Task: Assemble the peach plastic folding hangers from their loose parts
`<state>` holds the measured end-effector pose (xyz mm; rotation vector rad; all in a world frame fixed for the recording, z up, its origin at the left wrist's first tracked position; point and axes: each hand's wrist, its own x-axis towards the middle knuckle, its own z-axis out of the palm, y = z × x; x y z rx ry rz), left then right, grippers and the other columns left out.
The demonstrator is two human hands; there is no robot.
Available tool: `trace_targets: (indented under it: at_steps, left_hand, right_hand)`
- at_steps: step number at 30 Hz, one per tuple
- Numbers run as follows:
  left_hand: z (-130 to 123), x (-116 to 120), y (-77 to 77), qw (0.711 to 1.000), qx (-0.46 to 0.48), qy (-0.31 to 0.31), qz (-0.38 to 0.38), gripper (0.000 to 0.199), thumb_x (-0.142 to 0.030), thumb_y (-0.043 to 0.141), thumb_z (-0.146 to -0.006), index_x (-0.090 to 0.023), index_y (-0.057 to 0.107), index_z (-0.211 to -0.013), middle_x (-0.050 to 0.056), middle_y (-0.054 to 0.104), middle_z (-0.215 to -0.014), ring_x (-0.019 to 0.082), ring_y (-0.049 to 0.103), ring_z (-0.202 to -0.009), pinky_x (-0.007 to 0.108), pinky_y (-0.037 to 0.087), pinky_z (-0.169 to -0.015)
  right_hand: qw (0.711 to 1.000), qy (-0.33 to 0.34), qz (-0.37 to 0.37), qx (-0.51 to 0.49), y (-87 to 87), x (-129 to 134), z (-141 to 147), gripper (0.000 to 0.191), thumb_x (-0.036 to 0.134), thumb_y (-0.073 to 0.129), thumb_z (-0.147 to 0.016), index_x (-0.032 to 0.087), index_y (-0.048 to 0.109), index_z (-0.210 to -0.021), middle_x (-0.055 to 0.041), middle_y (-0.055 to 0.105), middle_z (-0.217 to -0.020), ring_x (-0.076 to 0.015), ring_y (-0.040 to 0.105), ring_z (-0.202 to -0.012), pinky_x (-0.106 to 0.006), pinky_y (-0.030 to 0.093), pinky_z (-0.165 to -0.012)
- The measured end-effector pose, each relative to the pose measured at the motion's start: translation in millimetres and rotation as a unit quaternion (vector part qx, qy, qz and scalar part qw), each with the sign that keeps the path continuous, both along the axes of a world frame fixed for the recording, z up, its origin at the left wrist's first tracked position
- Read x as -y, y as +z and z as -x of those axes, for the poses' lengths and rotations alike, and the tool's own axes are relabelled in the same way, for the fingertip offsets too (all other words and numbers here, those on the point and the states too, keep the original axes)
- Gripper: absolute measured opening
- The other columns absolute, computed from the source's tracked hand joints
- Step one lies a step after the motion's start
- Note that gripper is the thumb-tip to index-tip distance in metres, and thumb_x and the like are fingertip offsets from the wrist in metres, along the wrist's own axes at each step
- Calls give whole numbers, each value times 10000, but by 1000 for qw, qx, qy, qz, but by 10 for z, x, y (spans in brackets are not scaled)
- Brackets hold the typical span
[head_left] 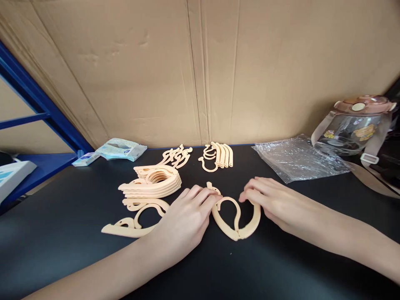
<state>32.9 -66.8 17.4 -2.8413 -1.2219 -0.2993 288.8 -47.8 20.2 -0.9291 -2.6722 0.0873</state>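
A cream plastic folding hanger (pixel 225 227) lies in front of me, its two curved arms joined at the bottom and a hook between them. My left hand (pixel 193 212) has its fingers closed on the hanger's left arm. At the right arm's upper end, my right hand (pixel 265 198) pinches with bent fingers. Left of my left hand, a stack of similar hangers (pixel 162 189) sits on the black table (pixel 78 258). One loose hanger (pixel 125 230) lies nearer me, partly hidden by my left forearm.
Small hooks (pixel 177 156) and curved arm pieces (pixel 224 155) lie at the back. Further right are a clear plastic bag (pixel 300 160) and a strapped water bottle (pixel 346 131). Wipes packets (pixel 120 149) lie back left, near a blue frame (pixel 62 125). Cardboard (pixel 140 75) stands behind.
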Motion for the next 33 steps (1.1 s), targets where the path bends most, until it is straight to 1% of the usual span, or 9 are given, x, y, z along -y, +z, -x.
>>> trace_targets:
  at_steps: [2,5,9,16,20,23,26,29,33]
  left_hand:
    - [-13,13,17,1000,14,-23,9,312,-87,413,-948,-169,520,-1230,53,608,-1195,233,524,-1030,396,468,-864]
    - [-25,31,45,998,34,-52,19,245,-168,467,-971,-181,530,-1207,44,624,-1152,216,530,-1002,374,450,-864]
    - [-27,42,64,997,49,-55,37,285,-289,534,-957,-201,525,-1228,38,635,-1081,221,546,-972,378,462,-839]
    - [-11,43,47,989,79,-40,116,896,-606,693,-746,-196,312,-1446,119,427,-1452,303,385,-1327,461,406,-1049]
    - [-2,51,3,984,96,-32,150,909,-504,727,-769,-235,227,-1478,90,548,-1304,265,514,-1196,420,483,-968]
    - [2,63,-2,991,90,-25,97,917,-473,761,-745,-192,256,-1457,96,573,-1230,267,541,-1121,423,493,-938]
    - [-2,79,25,994,90,-55,12,771,-455,721,-797,-146,342,-1393,105,560,-1233,256,512,-1129,406,462,-966]
    - [-11,94,53,992,95,-84,-23,643,-426,679,-845,-134,394,-1341,101,551,-1247,247,481,-1154,389,438,-983]
    - [-22,93,53,992,87,-90,18,698,-435,731,-793,-152,409,-1344,90,526,-1296,242,474,-1167,368,434,-996]
  right_hand:
    - [1000,-20,-13,17,19,-31,27,302,36,417,-880,202,577,-1076,-71,599,-1037,-210,572,-931,-367,468,-796]
    - [998,-58,-12,26,66,-36,62,176,117,444,-930,184,588,-1007,-52,621,-930,-210,562,-880,-381,448,-787]
    - [999,-19,44,4,119,7,113,241,194,372,-997,192,598,-910,-19,622,-825,-172,552,-807,-354,430,-808]
    - [988,21,145,-45,127,103,164,205,274,412,-992,218,606,-1024,-49,634,-1030,-180,572,-975,-333,468,-845]
    - [988,33,146,-42,123,144,189,205,333,494,-955,232,646,-863,-45,540,-1272,-205,468,-1215,-355,437,-967]
    - [985,9,170,-39,92,176,220,248,406,514,-937,253,678,-832,-22,454,-1402,-237,333,-1355,-408,381,-1054]
    - [971,-28,224,-83,11,213,256,254,468,518,-922,278,679,-970,-22,382,-1483,-253,218,-1427,-452,346,-1096]
    - [945,-28,291,-144,-80,239,283,240,470,574,-887,287,651,-1023,-17,359,-1497,-237,256,-1419,-414,397,-1072]
    - [936,-14,306,-173,-120,234,299,159,397,681,-823,286,648,-933,4,433,-1427,-216,346,-1370,-385,403,-1069]
